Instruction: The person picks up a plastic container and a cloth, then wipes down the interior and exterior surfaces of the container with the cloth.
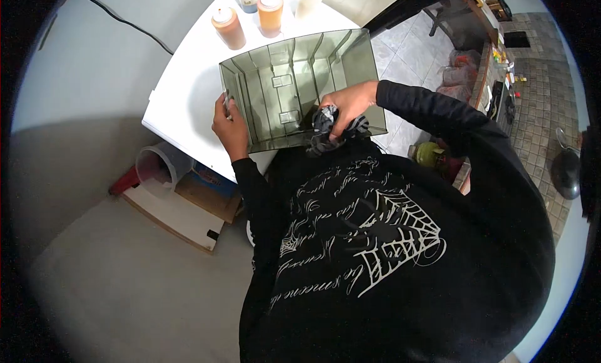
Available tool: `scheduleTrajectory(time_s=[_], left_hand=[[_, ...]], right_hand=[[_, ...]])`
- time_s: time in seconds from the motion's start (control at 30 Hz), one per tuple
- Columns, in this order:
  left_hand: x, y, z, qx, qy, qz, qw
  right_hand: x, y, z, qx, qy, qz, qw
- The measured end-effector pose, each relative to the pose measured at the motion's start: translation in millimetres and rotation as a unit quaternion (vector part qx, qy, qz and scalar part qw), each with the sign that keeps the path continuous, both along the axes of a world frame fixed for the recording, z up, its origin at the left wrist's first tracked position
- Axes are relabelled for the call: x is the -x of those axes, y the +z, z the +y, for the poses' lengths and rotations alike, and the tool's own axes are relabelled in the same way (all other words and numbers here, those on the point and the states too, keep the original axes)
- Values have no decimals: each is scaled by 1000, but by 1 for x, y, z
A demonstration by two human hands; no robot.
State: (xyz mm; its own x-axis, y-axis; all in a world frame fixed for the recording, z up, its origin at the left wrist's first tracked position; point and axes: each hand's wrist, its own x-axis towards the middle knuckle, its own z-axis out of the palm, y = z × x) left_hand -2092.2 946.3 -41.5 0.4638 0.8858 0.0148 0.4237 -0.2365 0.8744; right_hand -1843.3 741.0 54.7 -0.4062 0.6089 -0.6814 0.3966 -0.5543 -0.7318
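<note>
A translucent grey-green plastic bin with ribbed inner walls lies tilted at the front edge of the white table, its open side toward me. My left hand grips the bin's left rim, thumb up at the edge and fingers mostly behind the wall. In my right hand is a crumpled black, grey and white cloth, bunched under the fingers at the bin's near right rim. Part of the cloth hangs over that rim toward my black sweater.
Sauce bottles stand at the back of the table, among them a reddish-brown one and an orange one. A clear bucket sits low at the left by a wooden board. At right are a green gas cylinder and a tiled counter.
</note>
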Motion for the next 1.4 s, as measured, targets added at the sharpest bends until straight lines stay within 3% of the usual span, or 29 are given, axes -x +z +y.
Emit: scheduleTrajectory(time_s=[0.07, 0.13, 0.2, 0.27, 0.33, 0.47, 0.53, 0.6, 0.7, 0.77, 0.8, 0.93, 1.0, 1.03, 1.07, 1.1, 1.13, 1.17, 1.2, 1.3, 1.4], left_hand=[[-1, 1, -1, 9, 1, 6, 1000], [-2, -1, 1, 6, 6, 2, 1000], [-3, 11, -1, 18, 6, 12, 1000], [-3, 16, -3, 29, 2, 18, 999], [-6, 14, -2, 29, 7, 4, 1000], [-9, 17, -2, 25, 8, 9, 1000], [-12, 11, -1, -37, 11, -15, 999], [-13, 13, 0, -30, 8, -13, 999], [-16, 14, 4, -24, -5, -9, 1000], [-21, 18, 7, -27, -11, -7, 1000], [-22, 18, 7, -35, -12, -3, 999], [-20, 21, 2, -50, -6, 13, 999], [-20, 15, 3, -65, -9, 21, 998], [-20, 11, 5, -76, -9, 32, 997], [-23, 11, 9, -82, -12, 32, 996], [-21, 9, 9, -82, -17, 43, 996], [-19, 9, 7, -80, -24, 55, 995], [-21, 14, 5, -73, -14, 73, 995], [-21, 13, 4, -74, -17, 75, 994], [-22, 13, 3, -116, -20, 27, 993], [-20, 13, -2, -125, -15, 4, 992]], right_hand=[[1, -32, -6, 32, -46, 41, 998], [0, -63, -7, -7, -14, 14, 1000], [9, -73, -6, -104, 11, -82, 991], [19, -74, -1, -103, 16, -112, 988], [25, -115, 1, -156, 109, -286, 939], [45, -132, 12, -197, 142, -392, 887], [46, -140, 14, -232, 77, -392, 887], [41, -171, 18, -206, 52, -394, 894], [27, -174, 17, -245, -5, -413, 877], [14, -166, 21, -297, -172, -426, 837], [9, -165, 25, -300, -171, -426, 836], [9, -149, 45, -241, -292, -450, 808], [2, -142, 58, -160, -407, -433, 788], [7, -145, 72, -122, -494, -458, 729], [6, -138, 85, -125, -499, -455, 727], [5, -131, 95, -51, -657, -280, 698], [3, -128, 103, 28, -775, -89, 625], [-5, -178, 116, -2, -852, 58, 521], [2, -163, 124, 32, -880, 74, 468], [12, -147, 129, 55, -879, -49, 472], [-18, -226, 146, 6, -931, 236, 280]])
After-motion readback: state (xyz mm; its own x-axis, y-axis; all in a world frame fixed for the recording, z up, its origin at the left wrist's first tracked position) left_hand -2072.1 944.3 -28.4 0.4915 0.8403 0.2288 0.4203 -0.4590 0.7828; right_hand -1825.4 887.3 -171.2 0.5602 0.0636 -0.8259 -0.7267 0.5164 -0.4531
